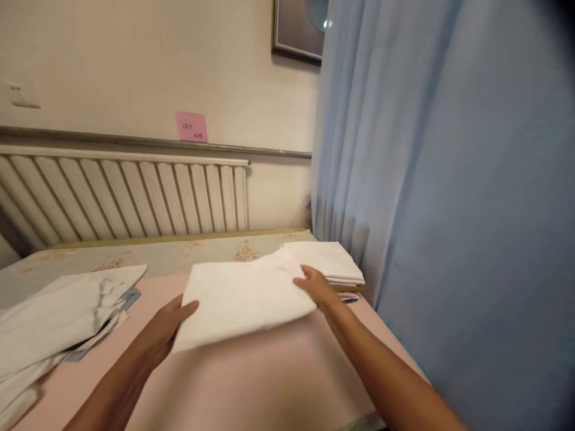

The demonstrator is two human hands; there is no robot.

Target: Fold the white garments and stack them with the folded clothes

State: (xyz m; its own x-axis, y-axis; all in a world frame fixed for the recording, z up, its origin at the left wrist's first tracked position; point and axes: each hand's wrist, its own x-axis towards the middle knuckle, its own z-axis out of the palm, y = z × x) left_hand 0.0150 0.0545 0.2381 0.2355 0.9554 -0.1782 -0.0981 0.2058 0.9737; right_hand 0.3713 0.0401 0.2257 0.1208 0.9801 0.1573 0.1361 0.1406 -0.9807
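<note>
A folded white cloth [242, 299] is held up over the pink sheet, tilted a little, with its kind not plain to see. My left hand [168, 326] grips its left edge, thumb on top and fingers hidden beneath. At the right edge my right hand [317, 286] pinches the cloth, its thumb and forefinger showing. Just behind it, near the curtain, lies a stack of folded white cloths [327, 260]; the held cloth overlaps its near left side in view. To the left is a loose heap of white cloth [54, 323] with some blue-grey fabric underneath.
A pink sheet [224, 383] covers the surface over a flowered mattress [188, 248]. A radiator [135, 194] stands along the wall at the back. Blue curtains [449, 209] hang close on the right. A pink note [191, 126] is on the wall.
</note>
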